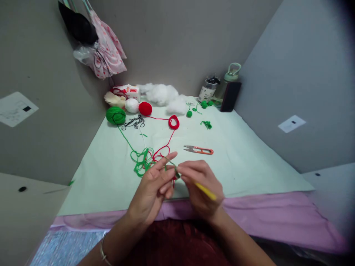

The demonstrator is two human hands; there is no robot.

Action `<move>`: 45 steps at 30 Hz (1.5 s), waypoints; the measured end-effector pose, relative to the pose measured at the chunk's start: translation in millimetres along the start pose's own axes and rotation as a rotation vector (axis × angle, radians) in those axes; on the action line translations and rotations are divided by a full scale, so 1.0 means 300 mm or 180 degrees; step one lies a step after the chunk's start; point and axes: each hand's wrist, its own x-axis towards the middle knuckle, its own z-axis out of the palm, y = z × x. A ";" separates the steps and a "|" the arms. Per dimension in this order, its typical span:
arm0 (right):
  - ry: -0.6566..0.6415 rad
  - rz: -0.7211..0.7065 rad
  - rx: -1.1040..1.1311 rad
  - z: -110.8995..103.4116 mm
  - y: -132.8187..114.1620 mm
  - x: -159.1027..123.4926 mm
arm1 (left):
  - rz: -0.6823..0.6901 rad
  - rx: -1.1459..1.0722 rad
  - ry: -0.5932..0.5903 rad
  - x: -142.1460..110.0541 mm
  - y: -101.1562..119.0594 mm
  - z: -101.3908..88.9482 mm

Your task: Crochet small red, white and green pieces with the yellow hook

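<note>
My left hand (151,188) pinches a small green crochet piece (178,175) between thumb and fingers, its index finger stretched out with green yarn running over it. Closed around a yellow-handled crochet hook (206,191), my right hand (203,181) meets the left at the piece. The hook's tip is hidden by the fingers. A bit of red shows just under the piece. Loose green yarn (136,157) lies tangled beside my left hand, mixed with red yarn (168,144). Its strand runs back to a green yarn ball (115,115).
Orange-handled thread snips (201,150) lie beyond my right hand. Farther back are a red yarn ring (173,122), a red ball (145,108), a white ball (132,105), white stuffing (162,94), small green pieces (206,125), a pen cup (207,90), a bottle (231,75) and a phone (231,96).
</note>
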 end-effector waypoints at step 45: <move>0.0350 0.0631 0.0530 0.001 0.039 0.004 | -0.0100 0.0046 0.0124 0.016 0.006 -0.013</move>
